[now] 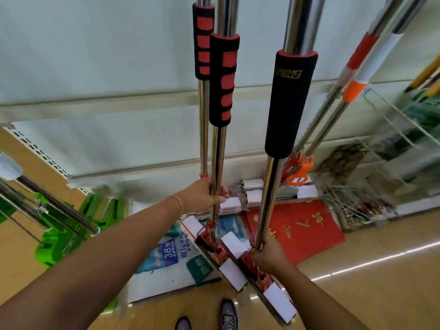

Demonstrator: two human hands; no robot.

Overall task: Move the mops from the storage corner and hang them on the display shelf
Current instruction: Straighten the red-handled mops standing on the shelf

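Observation:
My left hand (209, 192) grips the steel pole of a sponge mop with a red-and-black foam sleeve (223, 79); a second pole with the same kind of sleeve (203, 41) stands right behind it, and I cannot tell whether the hand holds that one too. My right hand (270, 254) grips the lower pole of another mop with a plain black foam sleeve (289, 103). Both mops stand upright, their red-and-white heads (234, 263) just above the floor in front of me. More mops with orange fittings (298, 173) lean in the corner behind.
White shelf panels (119, 129) fill the wall ahead. A red mat with gold characters (300, 229) and a blue printed package (166, 253) lie on the floor. Green mops (59, 222) hang at the left. Wire racks (392, 129) stand at the right. My shoes (228, 314) show below.

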